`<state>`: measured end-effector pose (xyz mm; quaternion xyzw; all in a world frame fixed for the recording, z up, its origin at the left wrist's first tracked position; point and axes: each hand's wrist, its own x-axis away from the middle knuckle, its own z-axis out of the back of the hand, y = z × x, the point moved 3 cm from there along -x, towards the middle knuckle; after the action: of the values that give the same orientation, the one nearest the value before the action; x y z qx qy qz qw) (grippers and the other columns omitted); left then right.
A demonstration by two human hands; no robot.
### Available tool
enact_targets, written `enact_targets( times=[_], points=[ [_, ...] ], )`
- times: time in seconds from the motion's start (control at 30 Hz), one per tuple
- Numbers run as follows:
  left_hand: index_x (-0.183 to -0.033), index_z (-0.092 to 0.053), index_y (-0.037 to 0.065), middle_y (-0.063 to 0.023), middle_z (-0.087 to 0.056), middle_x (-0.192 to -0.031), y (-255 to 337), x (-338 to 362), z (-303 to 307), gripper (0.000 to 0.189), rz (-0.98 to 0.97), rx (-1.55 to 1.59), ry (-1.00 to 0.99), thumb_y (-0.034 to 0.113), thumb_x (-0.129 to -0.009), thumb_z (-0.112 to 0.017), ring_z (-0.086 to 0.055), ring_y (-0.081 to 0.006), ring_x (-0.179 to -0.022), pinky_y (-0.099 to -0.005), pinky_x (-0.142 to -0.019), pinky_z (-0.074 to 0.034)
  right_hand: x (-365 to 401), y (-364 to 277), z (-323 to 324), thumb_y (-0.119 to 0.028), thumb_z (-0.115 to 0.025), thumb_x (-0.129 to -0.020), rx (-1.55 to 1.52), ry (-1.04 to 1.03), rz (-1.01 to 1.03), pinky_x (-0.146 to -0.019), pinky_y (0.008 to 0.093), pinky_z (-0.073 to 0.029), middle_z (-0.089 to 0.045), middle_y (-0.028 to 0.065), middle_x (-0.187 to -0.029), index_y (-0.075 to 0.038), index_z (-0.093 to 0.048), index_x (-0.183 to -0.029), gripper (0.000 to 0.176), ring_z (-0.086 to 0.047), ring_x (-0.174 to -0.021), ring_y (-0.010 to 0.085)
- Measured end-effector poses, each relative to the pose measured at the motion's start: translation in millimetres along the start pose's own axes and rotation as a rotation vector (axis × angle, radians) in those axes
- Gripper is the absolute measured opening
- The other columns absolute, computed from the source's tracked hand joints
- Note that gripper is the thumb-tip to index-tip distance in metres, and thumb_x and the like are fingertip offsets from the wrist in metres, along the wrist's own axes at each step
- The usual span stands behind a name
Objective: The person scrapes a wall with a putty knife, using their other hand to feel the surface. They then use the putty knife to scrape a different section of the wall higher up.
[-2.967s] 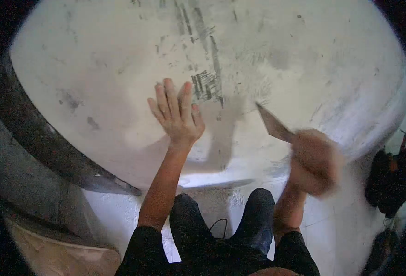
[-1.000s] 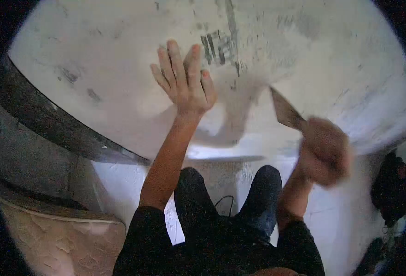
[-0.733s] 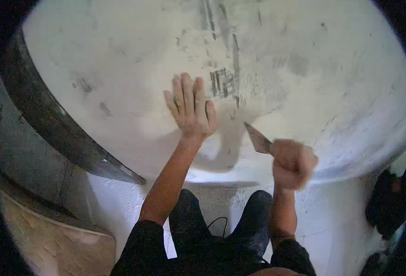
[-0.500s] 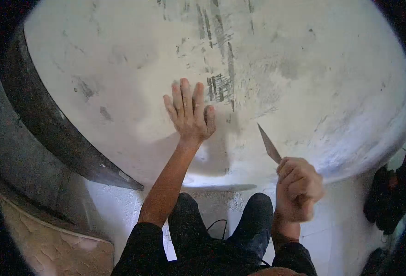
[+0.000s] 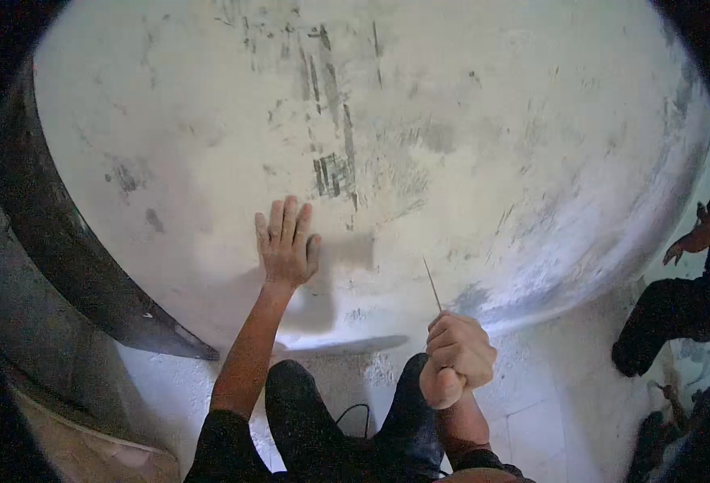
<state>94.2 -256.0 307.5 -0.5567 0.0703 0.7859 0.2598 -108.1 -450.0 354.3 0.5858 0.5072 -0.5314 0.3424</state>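
Note:
My left hand point(image 5: 286, 245) lies flat on a large rounded whitish surface point(image 5: 210, 137), its fingers stretched out and slightly apart. To the right, my right hand point(image 5: 460, 350) is closed in a fist around the handle of a thin metal-bladed tool point(image 5: 433, 283). The blade points up and away from me and appears almost edge-on, a narrow line over the surface. My fist hides the handle. Dark streaks point(image 5: 335, 173) and scuffed grey patches mark the surface beyond my left hand.
A dark curved band point(image 5: 81, 241) borders the surface on the left. My knees point(image 5: 295, 394) are under its near edge, above a white-smeared floor point(image 5: 532, 410). At the far right are another person's hand point(image 5: 697, 235) and dark-clothed leg point(image 5: 665, 318). A tan quilted pad point(image 5: 89, 451) lies lower left.
The view has shifted, so the surface marks sit further left. My left hand is nearer to me on the surface. My right fist has turned, and the blade now shows edge-on.

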Motion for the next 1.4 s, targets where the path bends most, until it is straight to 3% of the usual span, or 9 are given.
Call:
enact_targets(
  times=[0.5, 0.57, 0.6, 0.9, 1.17, 1.23, 1.3, 1.33, 1.4],
  points=[
    [-0.136, -0.034, 0.014, -0.0124, -0.021, -0.145, -66.6, -137.6, 82.1, 0.057, -0.004, -0.086, 0.178, 0.036, -0.086, -0.049, -0.016, -0.0283, -0.135, -0.0538, -0.106, -0.011, -62.3, 3.8, -60.8, -0.015, -0.045, -0.08, 0.136, -0.831, 0.56, -0.042, 0.0287, -0.031, -0.033, 0.0011, -0.052, -0.008, -0.043, -0.056, 0.024, -0.039, -0.044, 0.0164],
    [-0.136, -0.034, 0.014, -0.0124, -0.021, -0.145, -75.6, -170.3, 93.9, 0.058, -0.027, -0.093, 0.214, 0.034, -0.084, -0.051, -0.016, -0.0295, -0.135, -0.0538, -0.106, -0.01, -64.6, 3.7, -75.4, -0.014, -0.029, -0.043, 0.159, -1.003, 0.755, -0.043, 0.0277, -0.032, -0.033, 0.0003, -0.052, -0.009, -0.043, -0.055, 0.019, -0.04, -0.046, 0.016],
    [-0.136, -0.033, 0.013, -0.0125, -0.021, -0.145, -81.2, -185.4, 99.4, 0.06, -0.05, -0.086, 0.245, 0.032, -0.083, -0.052, -0.016, -0.0307, -0.135, -0.0539, -0.106, -0.009, -71.6, 9.2, -82.1, -0.029, -0.058, -0.049, 0.166, -0.995, 0.869, -0.042, 0.0279, -0.032, -0.034, -0.0001, -0.053, -0.01, -0.04, -0.052, 0.027, -0.04, -0.046, 0.0152],
    [-0.138, -0.028, 0.016, -0.0101, -0.021, -0.145, -122.4, -239.2, 121.3, 0.064, -0.029, -0.18, 0.361, 0.04, -0.084, -0.051, -0.019, -0.0283, -0.134, -0.0513, -0.107, -0.011, -124.5, 21.0, -115.9, -0.015, -0.056, -0.064, 0.217, -0.948, 0.927, -0.042, 0.0277, -0.03, -0.029, -0.0008, -0.051, -0.012, -0.032, -0.051, 0.027, -0.036, -0.043, 0.0144],
    [-0.137, -0.031, 0.011, -0.0166, -0.021, -0.144, -137.2, -237.2, 132.5, 0.059, -0.021, -0.142, 0.406, 0.04, -0.087, -0.044, -0.019, -0.0336, -0.133, -0.0544, -0.105, -0.01, -106.5, 11.6, -85.1, -0.011, -0.051, -0.063, 0.171, -0.965, 0.789, -0.038, 0.0285, -0.023, -0.028, 0.0003, -0.049, -0.009, -0.035, -0.049, 0.021, -0.031, -0.039, 0.0154],
    [-0.136, -0.031, 0.005, -0.0213, -0.018, -0.144, -138.0, -227.4, 132.8, 0.057, -0.025, -0.07, 0.393, 0.034, -0.089, -0.042, -0.016, -0.0377, -0.133, -0.0569, -0.104, -0.008, -115.5, -0.6, -68.1, -0.012, -0.022, -0.049, 0.358, -0.983, 0.686, -0.043, 0.0313, -0.035, -0.034, 0.0019, -0.053, -0.009, -0.041, -0.052, 0.02, -0.042, -0.047, 0.0179],
    [-0.138, -0.028, 0.016, -0.0097, -0.019, -0.146, -146.5, -216.0, 127.7, 0.062, -0.068, -0.209, 0.358, 0.042, -0.086, -0.048, -0.019, -0.0286, -0.134, -0.0519, -0.107, -0.012, -129.9, 0.9, -53.0, -0.027, -0.051, -0.035, 0.319, -0.986, 0.62, -0.046, 0.0331, -0.036, -0.039, 0.0035, -0.059, -0.006, -0.043, -0.056, 0.031, -0.045, -0.054, 0.0217],
    [-0.138, -0.028, 0.016, -0.0097, -0.019, -0.146, -149.2, -210.8, 131.5, 0.062, -0.062, -0.22, 0.373, 0.042, -0.086, -0.048, -0.019, -0.0286, -0.134, -0.0519, -0.107, -0.012, -134.5, 27.2, -17.6, -0.027, -0.057, -0.049, 0.585, -0.929, 0.299, -0.052, 0.0349, -0.038, -0.039, 0.0046, -0.061, -0.005, -0.043, -0.059, 0.028, -0.044, -0.057, 0.023],
    [-0.138, -0.028, 0.016, -0.0102, -0.018, -0.146, -152.2, -194.2, 132.4, 0.063, -0.018, -0.224, 0.275, 0.042, -0.085, -0.049, -0.018, -0.0292, -0.134, -0.052, -0.107, -0.012, -158.0, 38.3, 0.6, -0.023, -0.056, -0.07, 0.091, -0.366, -0.295, -0.064, 0.0377, -0.037, -0.036, 0.0059, -0.061, -0.004, -0.041, -0.062, 0.025, -0.04, -0.059, 0.0235]
  ],
)
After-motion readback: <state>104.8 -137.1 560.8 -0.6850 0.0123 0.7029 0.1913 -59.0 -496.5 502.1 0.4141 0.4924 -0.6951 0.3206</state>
